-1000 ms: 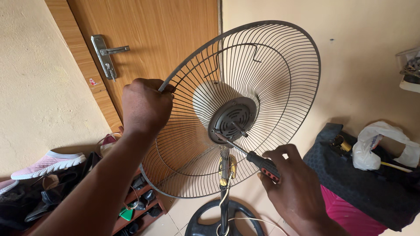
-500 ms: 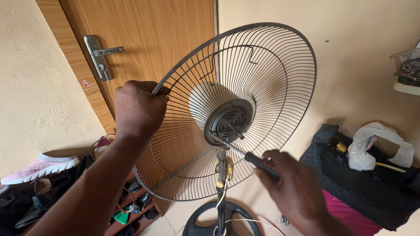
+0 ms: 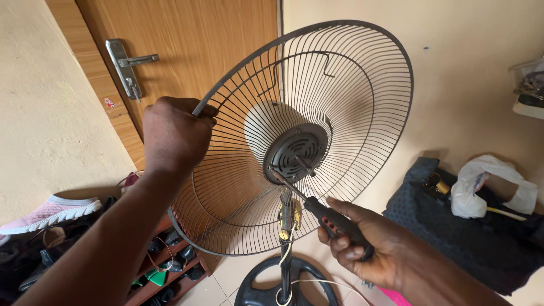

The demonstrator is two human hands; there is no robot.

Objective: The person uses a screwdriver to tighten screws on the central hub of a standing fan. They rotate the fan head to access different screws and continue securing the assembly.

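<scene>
Left hand (image 3: pixel 174 136) of mine is fisted around the fan guard (image 3: pixel 317 130) rim; my right hand (image 3: pixel 371 246) clenches a screwdriver (image 3: pixel 317 207), tip at the motor hub (image 3: pixel 296 153).

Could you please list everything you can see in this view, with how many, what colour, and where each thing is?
fan guard: one, grey wire, centre, on the stand
motor hub: one, grey, middle of the guard, shaft sticking out
screwdriver: one, black and red handle, tip at the hub's lower left
fan stand base: one, black, bottom centre
door: one, brown wood, upper left, with metal handle
pink shoe: one, left floor
shoe rack: one, brown, lower left
black bag: one, right floor
white plastic bag: one, on the black bag
left hand: grips the guard's rim
right hand: holds the screwdriver
</scene>
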